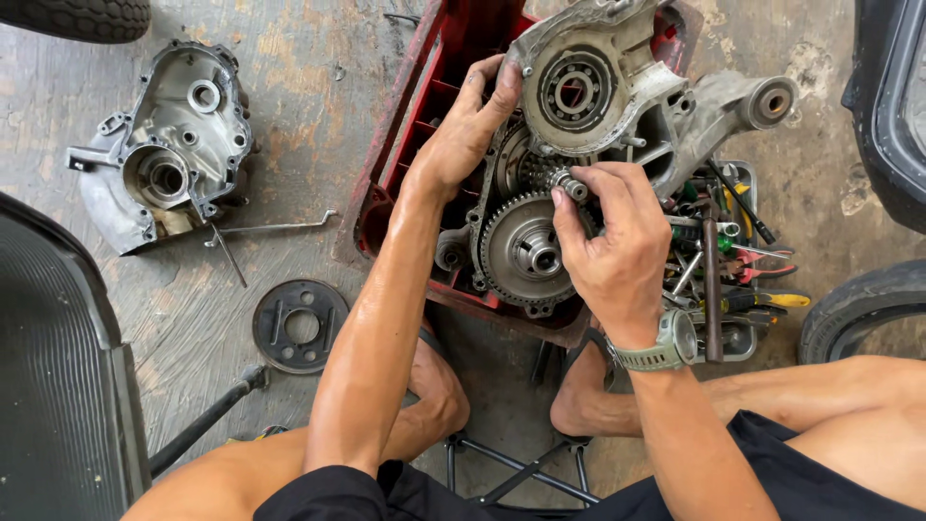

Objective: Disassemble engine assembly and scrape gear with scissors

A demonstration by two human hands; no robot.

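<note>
Showing: an opened engine case (617, 106) worked on by two bare hands, seen from above.
Left hand (463, 135): rests flat on the left edge of the engine case, fingers (487, 82) spread and extended, thumb tip touching the rim near the bearing; it closes on nothing.
Right hand (612, 241): fingers (579, 207) curled and pinched on a small gear shaft (569, 183) that stands among the gears at the middle of the case; a grey wristwatch (666, 342) is on the wrist.
Large gear (526, 253): toothed wheel just below the small gear shaft, lying in the lower part of the case, partly covered by the right hand.
Bearing (576, 90): round, steel, set in the upper grey housing.
Red crate (410, 125): plastic, carries the engine case; no label can be read on it.
Tool tray (733, 260): just right of the case, filled with pliers, screwdrivers and wrenches with red and yellow handles.
Case cover (164, 145): grey cast metal, lying well apart at upper left, with thin rods (275, 229) beside it.
Black disc (300, 326): round, slotted, flat on the floor below the cover.
Floor (289, 77): stained, worn concrete.
Surroundings: tyres (854, 309) at the right edge and upper left corner; a ribbed black panel (53, 376) at left.
</note>
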